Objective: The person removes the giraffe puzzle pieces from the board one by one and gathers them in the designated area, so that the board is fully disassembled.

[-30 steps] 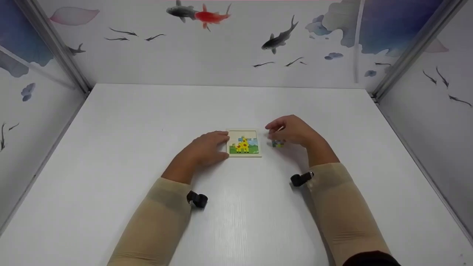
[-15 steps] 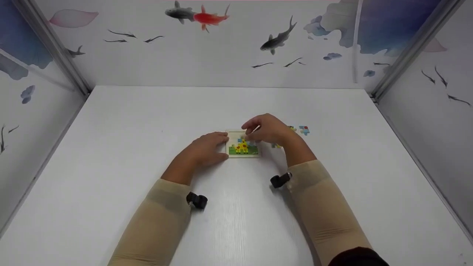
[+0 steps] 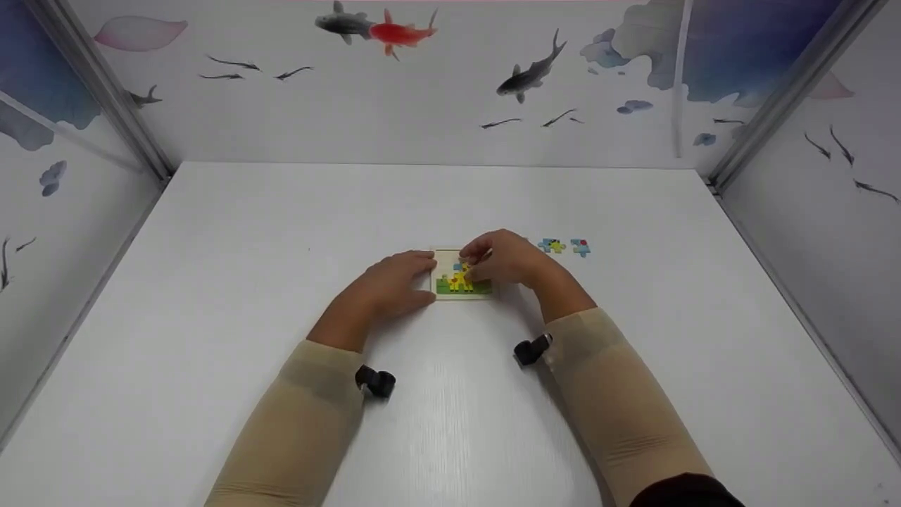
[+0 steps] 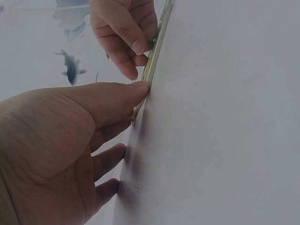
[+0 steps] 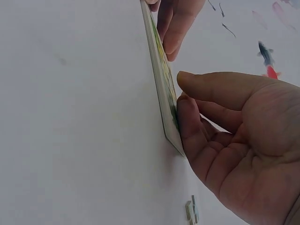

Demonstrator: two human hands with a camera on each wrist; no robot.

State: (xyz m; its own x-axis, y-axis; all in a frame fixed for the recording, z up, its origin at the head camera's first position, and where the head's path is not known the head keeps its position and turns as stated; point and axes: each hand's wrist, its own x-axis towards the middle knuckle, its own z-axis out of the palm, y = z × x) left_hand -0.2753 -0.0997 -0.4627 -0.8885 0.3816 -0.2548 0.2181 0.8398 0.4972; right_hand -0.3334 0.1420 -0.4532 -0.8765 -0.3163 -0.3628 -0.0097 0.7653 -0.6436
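In the head view a giraffe jigsaw puzzle in a pale wooden tray lies on the white table, its upper strip bare wood. My left hand touches the tray's left edge, thumb at the near corner and fingers at the far one; in the left wrist view the thumb lies against the edge. My right hand reaches over the tray's right half, fingers bent down at the picture and covering part of it. In the right wrist view its curled index finger meets the tray; I cannot tell whether a piece is between the fingertips.
Loose jigsaw pieces, one blue and yellow and one blue with red, lie on the table right of the right hand. White panels printed with fish wall the table at the back and both sides.
My right hand has moved left from the loose pieces onto the tray, then slightly down, uncovering pieces at the right. My left hand has stayed at the tray's left edge.
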